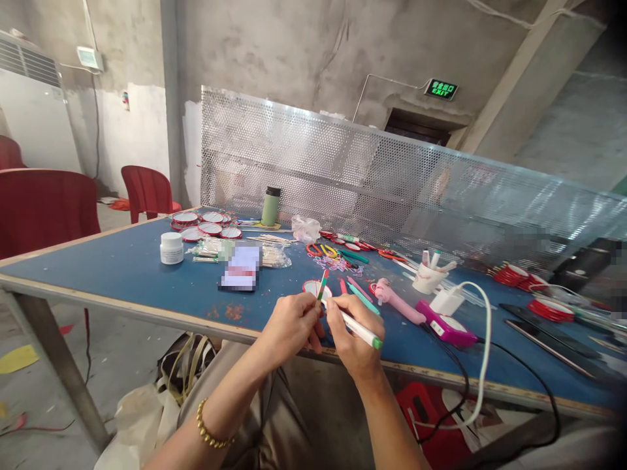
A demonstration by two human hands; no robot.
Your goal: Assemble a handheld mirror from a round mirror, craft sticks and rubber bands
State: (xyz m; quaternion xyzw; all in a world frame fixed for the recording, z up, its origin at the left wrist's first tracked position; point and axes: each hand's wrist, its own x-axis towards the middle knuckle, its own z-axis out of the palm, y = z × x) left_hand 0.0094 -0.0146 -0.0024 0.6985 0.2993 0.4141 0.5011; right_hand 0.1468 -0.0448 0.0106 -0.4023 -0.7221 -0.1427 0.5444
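Note:
My left hand (294,323), fingers closed, pinches a thin flat stick (323,283) coloured red at the top and green lower down. In my closed right hand (356,349) is a white marker pen (360,328) with a green end, held in a writing grip. Its tip is by the lower part of the stick, but the fingers hide whether they touch. Just behind the hands, a round white disc with a red rim (309,286) lies on the table. Several pens, among them a teal one (363,297), lie beside it.
A pink glue gun (396,301), a purple device (448,329) and cables lie to the right, near a cup of pens (429,277). Left stand a phone (241,266), a white jar (172,249) and red-rimmed discs (209,228). A perforated metal panel (313,156) borders the blue table's back.

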